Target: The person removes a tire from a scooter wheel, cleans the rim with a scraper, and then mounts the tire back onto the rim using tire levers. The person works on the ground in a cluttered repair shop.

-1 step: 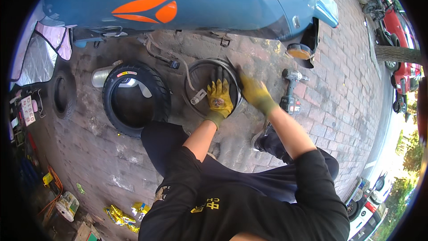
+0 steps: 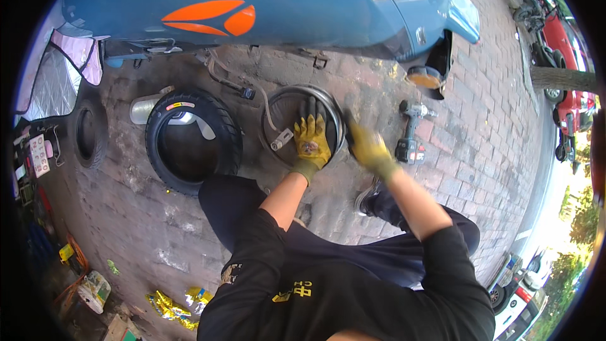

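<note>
My left hand (image 2: 311, 140), in a yellow and black glove, rests with fingers spread on a round, dark, wheel-like object (image 2: 278, 106) with grey ring edges. My right hand (image 2: 367, 146), gloved and smeared by motion, is at that object's right edge; its fingers are unclear. A hose (image 2: 270, 113) ending in a metal fitting lies across the round object's left side. Left of it lies a black tyre (image 2: 224, 129), and right of my right hand a cordless drill (image 2: 410, 132).
A blue vehicle panel (image 2: 303, 0) spans the top. An older tyre (image 2: 95, 123) lies at left, near a pink-lined cover (image 2: 76, 57). Tools and cords (image 2: 76, 259) are at lower left, yellow foil wrappers (image 2: 170, 306) below. Parked vehicles (image 2: 562, 44) and a tree trunk (image 2: 555, 77) are at right.
My right hand has shifted slightly to the right and down, away from the round object's rim. My left hand stays on it, almost unmoved.
</note>
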A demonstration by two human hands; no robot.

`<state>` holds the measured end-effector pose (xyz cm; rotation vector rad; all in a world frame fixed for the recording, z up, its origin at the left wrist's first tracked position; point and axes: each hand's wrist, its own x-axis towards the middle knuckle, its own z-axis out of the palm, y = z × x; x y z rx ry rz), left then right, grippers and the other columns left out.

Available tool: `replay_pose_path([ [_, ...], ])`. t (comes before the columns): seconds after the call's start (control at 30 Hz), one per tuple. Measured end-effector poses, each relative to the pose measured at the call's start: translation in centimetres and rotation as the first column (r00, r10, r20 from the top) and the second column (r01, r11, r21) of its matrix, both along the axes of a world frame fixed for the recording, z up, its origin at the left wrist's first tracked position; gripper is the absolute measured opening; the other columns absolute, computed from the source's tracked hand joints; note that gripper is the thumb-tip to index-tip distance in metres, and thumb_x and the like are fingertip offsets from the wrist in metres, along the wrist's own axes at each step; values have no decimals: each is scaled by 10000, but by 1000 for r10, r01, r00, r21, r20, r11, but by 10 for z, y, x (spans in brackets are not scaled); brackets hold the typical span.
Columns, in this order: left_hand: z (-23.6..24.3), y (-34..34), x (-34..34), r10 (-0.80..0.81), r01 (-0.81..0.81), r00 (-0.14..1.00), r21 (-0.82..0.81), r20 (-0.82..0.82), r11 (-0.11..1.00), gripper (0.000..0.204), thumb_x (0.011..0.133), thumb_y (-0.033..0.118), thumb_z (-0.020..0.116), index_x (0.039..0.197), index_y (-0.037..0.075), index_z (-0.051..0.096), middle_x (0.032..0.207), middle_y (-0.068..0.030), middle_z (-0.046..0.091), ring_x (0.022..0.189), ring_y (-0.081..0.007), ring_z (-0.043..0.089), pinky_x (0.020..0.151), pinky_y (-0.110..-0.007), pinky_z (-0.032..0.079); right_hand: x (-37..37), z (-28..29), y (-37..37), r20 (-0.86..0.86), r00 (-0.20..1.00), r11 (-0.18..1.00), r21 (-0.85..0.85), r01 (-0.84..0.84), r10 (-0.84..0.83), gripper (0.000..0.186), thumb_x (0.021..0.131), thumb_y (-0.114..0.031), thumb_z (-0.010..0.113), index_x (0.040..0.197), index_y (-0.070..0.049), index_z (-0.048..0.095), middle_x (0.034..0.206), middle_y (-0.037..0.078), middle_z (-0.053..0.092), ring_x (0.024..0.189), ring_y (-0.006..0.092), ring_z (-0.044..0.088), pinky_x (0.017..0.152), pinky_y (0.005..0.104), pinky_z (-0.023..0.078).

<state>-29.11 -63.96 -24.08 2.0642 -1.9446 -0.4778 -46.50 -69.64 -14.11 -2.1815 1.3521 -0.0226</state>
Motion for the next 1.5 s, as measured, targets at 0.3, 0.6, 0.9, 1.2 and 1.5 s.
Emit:
replay_pose_path([
  [0.3, 4, -4, -16, -59, 59, 998, 31, -20, 998, 745, 862, 317, 621, 1520, 22, 432, 1521, -280, 407, 1394, -525, 387, 1198, -637, 202, 16, 24, -36, -134, 991, 990, 137, 24, -6, 676, 951, -125, 526, 1594, -114, 317, 1191, 282, 665, 1051, 472, 642, 874, 573, 503],
  [0.6, 6, -3, -26, -163, 160, 986, -70, -38, 985, 683, 869, 270, 572, 1492, 21, 447, 1474, -259, 475, 1349, -508, 442, 1165, -662, 237, 8, 4, -62, -100, 995, 1000, 30, 2, 1, 765, 900, -132, 575, 1610, -131, 292, 1059, 281, 699, 992, 467, 669, 857, 535, 534],
  [0.9, 20, -11, -15, -206, 204, 977, -37, -61, 978, 685, 854, 234, 599, 1492, 35, 448, 1479, -252, 468, 1361, -513, 433, 1174, -653, 243, 0, -6, -23, -49, 976, 976, 48, 212, -210, 754, 899, -123, 566, 1602, -98, 294, 1106, 316, 682, 971, 486, 675, 845, 561, 529],
  [1.2, 45, -61, -1, 264, -255, 964, 167, -30, 952, 761, 888, 291, 604, 1557, 16, 366, 1603, -281, 339, 1483, -504, 293, 1235, -598, 156, 22, 31, -2, -158, 967, 962, 156, 226, -202, 409, 961, -170, 505, 1355, -63, 530, 1094, 276, 707, 964, 461, 694, 852, 552, 542],
  [1.5, 52, -64, -7, 240, -227, 970, 206, -40, 952, 811, 870, 291, 644, 1572, 28, 334, 1610, -260, 342, 1498, -483, 286, 1241, -572, 163, -34, 10, 40, -79, 990, 993, 32, 117, -114, 759, 961, -199, 552, 1636, -151, 208, 1076, 295, 701, 987, 473, 682, 886, 558, 525],
])
